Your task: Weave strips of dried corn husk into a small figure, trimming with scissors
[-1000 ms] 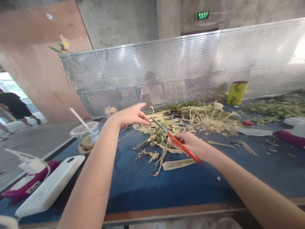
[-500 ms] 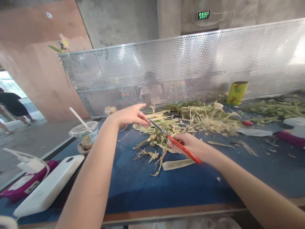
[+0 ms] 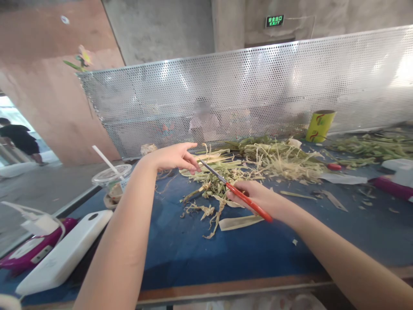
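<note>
My right hand [image 3: 254, 198] is closed around the red handles of a pair of scissors [image 3: 245, 200], seen nearly edge-on. Their thin metal blades point up and left toward my left hand. At the blade tips, my left hand [image 3: 180, 158] has one finger stretched out and the others curled together; whatever they pinch is too small or hidden to make out. Beneath both hands lies a loose heap of dried, pale green plant strips [image 3: 226, 174]. Curled scraps [image 3: 206, 211] and a flat, pale leaf strip [image 3: 240, 222] lie nearer me on the blue tabletop [image 3: 180, 258].
At left stand a lidded plastic cup [image 3: 111, 176] with a straw, a white power bank [image 3: 64, 254] and a purple power strip [image 3: 38, 249]. More dried leaves [image 3: 284, 159] and a yellow tube [image 3: 320, 126] lie before a perforated metal screen [image 3: 258, 86]. A person [image 3: 204, 120] shows behind it.
My left hand has dipped very slightly toward the scissors' tips, its fingers a little lower. The scissors and my right hand stay almost where they were.
</note>
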Action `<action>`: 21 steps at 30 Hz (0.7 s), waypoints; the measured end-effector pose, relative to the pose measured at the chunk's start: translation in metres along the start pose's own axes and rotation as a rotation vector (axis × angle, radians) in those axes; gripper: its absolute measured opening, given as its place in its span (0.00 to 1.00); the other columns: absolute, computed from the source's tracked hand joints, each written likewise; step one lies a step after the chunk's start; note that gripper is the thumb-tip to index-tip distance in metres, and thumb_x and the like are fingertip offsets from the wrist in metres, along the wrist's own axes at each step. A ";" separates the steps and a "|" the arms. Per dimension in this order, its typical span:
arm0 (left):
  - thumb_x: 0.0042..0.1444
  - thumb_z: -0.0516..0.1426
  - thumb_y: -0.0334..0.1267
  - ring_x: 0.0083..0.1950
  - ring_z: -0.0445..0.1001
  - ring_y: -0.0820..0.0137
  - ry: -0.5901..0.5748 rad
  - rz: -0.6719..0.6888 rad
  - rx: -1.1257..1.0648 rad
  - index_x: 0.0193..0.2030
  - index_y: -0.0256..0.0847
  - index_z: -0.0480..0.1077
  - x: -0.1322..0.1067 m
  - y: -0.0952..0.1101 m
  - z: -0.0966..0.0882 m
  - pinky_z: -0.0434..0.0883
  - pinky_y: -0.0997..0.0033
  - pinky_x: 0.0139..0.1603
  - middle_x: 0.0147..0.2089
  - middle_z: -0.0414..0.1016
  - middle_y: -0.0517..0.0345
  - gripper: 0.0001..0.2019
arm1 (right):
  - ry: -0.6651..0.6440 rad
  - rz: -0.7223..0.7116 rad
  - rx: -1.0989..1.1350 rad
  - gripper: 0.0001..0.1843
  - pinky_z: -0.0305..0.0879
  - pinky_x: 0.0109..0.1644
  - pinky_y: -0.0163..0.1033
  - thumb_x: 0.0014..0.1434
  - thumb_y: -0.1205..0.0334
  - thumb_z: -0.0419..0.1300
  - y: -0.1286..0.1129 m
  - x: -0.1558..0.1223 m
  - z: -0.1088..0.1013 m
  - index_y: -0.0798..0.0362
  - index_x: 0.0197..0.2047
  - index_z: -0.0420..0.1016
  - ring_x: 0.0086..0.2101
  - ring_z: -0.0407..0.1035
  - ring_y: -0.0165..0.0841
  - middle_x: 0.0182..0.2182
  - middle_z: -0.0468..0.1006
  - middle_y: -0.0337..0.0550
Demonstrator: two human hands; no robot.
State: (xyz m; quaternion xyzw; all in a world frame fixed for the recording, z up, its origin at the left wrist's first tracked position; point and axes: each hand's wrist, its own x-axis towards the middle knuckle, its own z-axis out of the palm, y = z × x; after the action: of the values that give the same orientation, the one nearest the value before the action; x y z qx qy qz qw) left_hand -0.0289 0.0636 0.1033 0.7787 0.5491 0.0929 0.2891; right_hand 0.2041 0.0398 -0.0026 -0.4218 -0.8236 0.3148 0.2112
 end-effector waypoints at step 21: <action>0.45 0.57 0.39 0.44 0.73 0.66 -0.014 -0.004 0.025 0.65 0.41 0.34 0.000 -0.003 -0.003 0.66 0.72 0.42 0.45 0.76 0.54 0.44 | -0.045 0.009 0.026 0.23 0.49 0.26 0.32 0.49 0.40 0.51 -0.007 -0.004 -0.003 0.54 0.25 0.60 0.22 0.50 0.25 0.21 0.56 0.34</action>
State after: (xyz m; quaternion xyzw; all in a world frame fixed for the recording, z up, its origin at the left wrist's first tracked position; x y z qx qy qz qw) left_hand -0.0333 0.0654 0.1042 0.7817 0.5498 0.0799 0.2834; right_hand 0.2037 0.0343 0.0042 -0.4153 -0.8223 0.3358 0.1965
